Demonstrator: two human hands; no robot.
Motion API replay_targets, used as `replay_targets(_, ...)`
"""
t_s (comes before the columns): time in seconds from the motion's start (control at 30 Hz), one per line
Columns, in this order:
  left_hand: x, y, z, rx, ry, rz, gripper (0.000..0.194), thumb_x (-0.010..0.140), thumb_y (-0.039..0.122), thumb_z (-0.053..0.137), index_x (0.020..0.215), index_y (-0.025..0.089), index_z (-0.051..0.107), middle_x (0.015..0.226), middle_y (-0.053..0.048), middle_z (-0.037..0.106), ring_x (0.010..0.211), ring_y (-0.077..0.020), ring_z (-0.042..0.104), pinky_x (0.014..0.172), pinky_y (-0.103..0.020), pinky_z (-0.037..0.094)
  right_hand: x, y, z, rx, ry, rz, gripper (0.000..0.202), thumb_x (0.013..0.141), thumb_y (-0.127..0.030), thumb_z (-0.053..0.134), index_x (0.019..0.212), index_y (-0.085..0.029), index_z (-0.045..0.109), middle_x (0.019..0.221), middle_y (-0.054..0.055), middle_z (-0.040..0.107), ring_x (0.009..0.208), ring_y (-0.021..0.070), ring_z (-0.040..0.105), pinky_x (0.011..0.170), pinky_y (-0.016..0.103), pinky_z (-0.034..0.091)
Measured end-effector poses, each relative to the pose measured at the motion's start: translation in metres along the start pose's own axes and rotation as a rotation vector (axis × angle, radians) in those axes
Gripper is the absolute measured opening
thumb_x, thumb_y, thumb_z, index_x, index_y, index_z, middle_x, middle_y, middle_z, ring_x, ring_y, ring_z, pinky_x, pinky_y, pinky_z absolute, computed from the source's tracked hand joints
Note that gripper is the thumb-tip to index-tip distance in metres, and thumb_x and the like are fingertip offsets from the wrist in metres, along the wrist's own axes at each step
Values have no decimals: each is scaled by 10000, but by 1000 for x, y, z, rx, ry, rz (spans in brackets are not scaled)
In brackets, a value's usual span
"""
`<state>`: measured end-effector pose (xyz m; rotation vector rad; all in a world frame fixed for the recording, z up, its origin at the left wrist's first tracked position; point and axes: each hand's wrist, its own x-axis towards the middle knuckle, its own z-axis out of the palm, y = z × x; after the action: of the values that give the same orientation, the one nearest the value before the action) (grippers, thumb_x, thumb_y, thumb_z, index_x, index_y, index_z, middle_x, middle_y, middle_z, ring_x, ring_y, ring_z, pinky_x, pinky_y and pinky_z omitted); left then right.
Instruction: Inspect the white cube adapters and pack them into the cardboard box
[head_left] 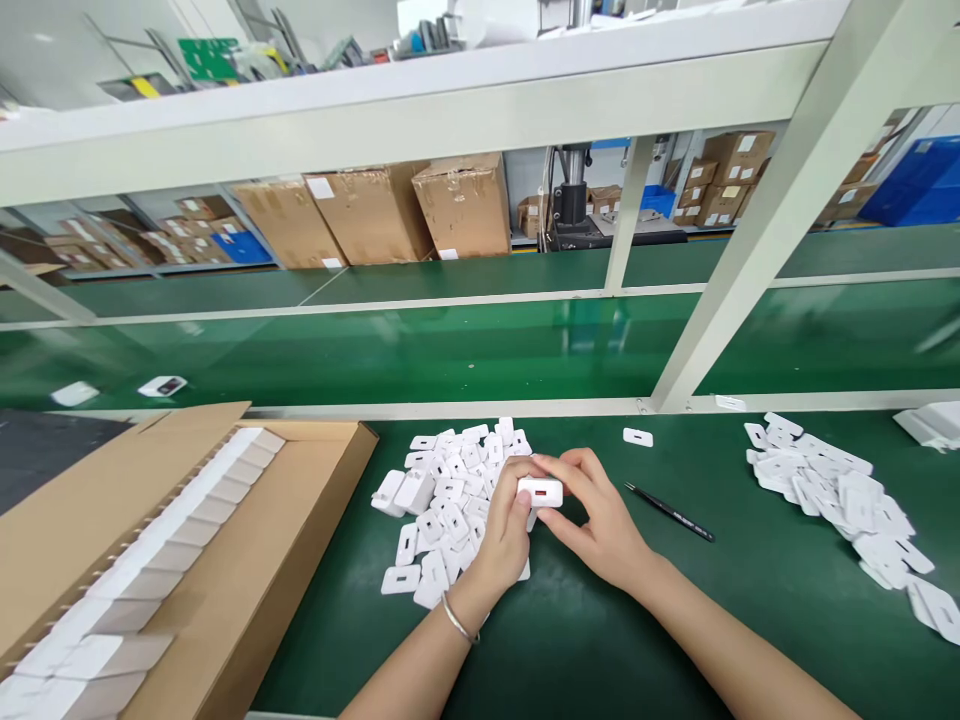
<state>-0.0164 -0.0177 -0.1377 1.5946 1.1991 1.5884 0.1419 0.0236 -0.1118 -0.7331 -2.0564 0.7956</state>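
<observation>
A white USB charger [551,493] with a red port faces me, held in front of my chest. My left hand [508,530] wraps round its left side, thumb on the lower edge. At its right end, my right hand [600,515] has thumb and index finger closed about the corners. Behind and left of my hands lies a heap of white face plates [454,490] with slots. Two white charger housings [415,491] rest at the heap's left edge. Black tweezers [670,511] lie right of my right hand, and a single white plate [637,437] lies beyond them.
At left stands an open cardboard box [300,540] with a row of white chargers [176,540]. More white plates [862,500] are spread at far right. A slanted metal post [750,230] rises behind the bench. Beyond lies a green conveyor belt [450,350], with two white pieces at left.
</observation>
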Motion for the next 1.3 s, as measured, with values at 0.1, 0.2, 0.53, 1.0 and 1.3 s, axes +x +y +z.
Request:
replay_targets(0.1,-4,-2,1,27,-15,114,327,1101,452,330,1168,240,570,1165,-91,568,1125,-251,580,981,-433,497,-6,4,11,293,10,223,398,1055,-532,463,1333,-258,543,1045,53,587,842,185,601,760,335,551)
replay_targets(0.2,-9,-3,2,62,-39,129,324,1104,450,305,1194,260,552,1226,-98,549,1114,-248,591,941,-435,520,-9,9,20,492,-63,325,455,1054,-621,387,1205,-238,581,929,21,612,714,156,573,692,312,532)
replay_targets(0.53,-4,-1,-5,397,-145,-53,474,1104,511,244,1438,314,517,1304,-104,558,1243,-279,535,1077,-515,416,-9,30,18,467,58,263,411,1008,-616,511,1160,-243,589,1011,57,686,897,218,677,786,341,563)
replay_targets(1.0,-2,-6,-7,435,-168,-67,399,1076,463,395,1340,260,615,989,-76,700,907,-260,645,863,-441,493,-9,30,15,460,-46,314,418,1034,-651,389,1046,-251,507,796,-25,555,678,159,511,638,295,429)
replay_targets(1.3,8,5,-16,238,-256,-117,408,1026,615,443,1020,220,544,988,-52,500,916,-234,521,806,-385,458,-15,35,16,401,-2,225,417,995,-652,453,1074,-244,485,817,-9,537,676,164,486,618,297,393)
